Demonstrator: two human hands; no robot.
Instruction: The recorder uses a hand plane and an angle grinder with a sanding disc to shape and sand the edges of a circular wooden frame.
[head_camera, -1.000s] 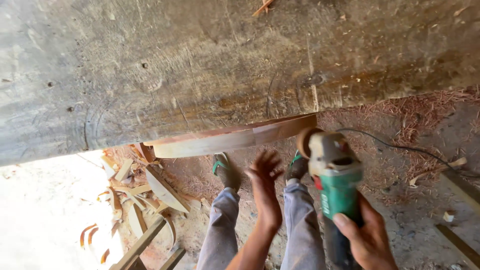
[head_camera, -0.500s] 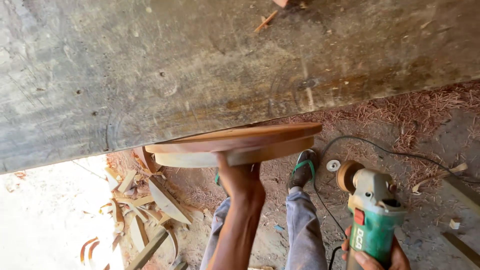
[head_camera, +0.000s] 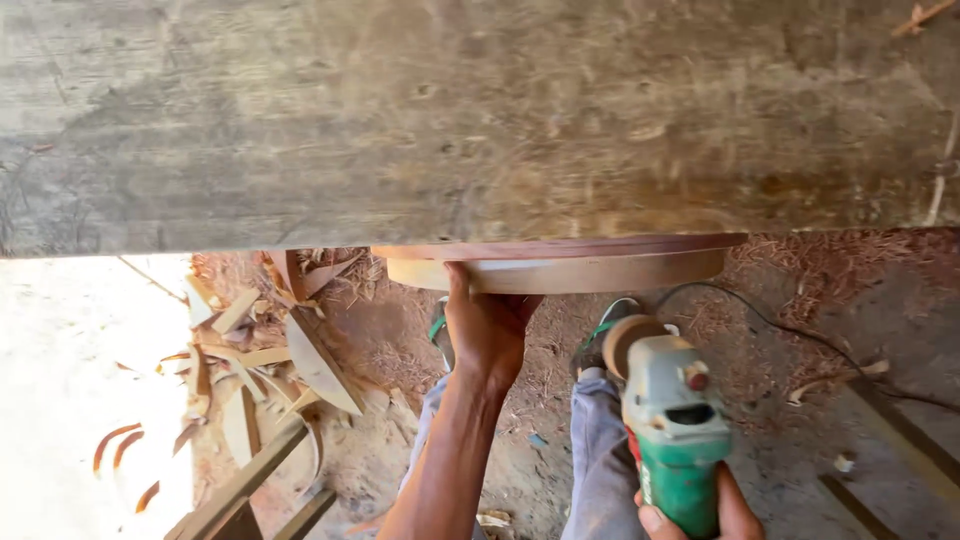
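Your left hand is pressed up under the round wooden disc, thumb and fingers clamped on its pale rim where it juts out from the near edge of the worn bench. Your right hand is closed around the body of the green angle grinder, its sanding pad tilted up just below the disc's rim and not touching it. Offcuts litter the ground under the bench's near-left part, and your 2 legs stand below.

Head view, steeply down, close over workbench
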